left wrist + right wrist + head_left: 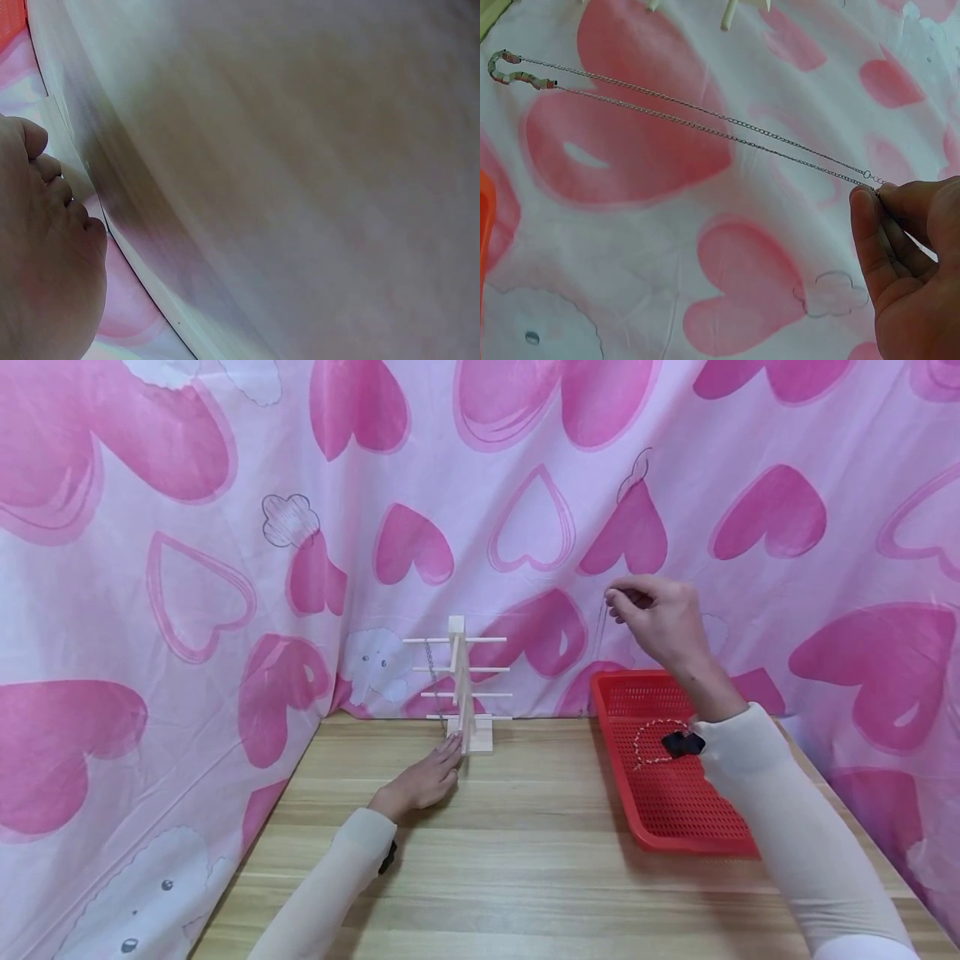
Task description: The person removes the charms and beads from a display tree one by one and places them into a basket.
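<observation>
- R hand [660, 622] raised above the red basket [678, 822], fingertips [866, 217] pinching a thin silver necklace [705, 124] at its clasp end; chain hangs in a doubled strand w/ a small curved beaded pendant [517, 69] at the far end.
- L hand [423, 777] flat on the counter [525, 860], fingers straight, holding nothing; fingertips touch the base of the wooden rack [465, 689].
- Rack stands upright at the counter's back edge, w/ horizontal pegs; another chain [431, 672] hangs off its left side.
- Basket sits on counter's right side, holds a beaded string [652, 747] & a small black item [682, 743].
- Pink heart-print cloth [187, 568] behind & at the sides.
</observation>
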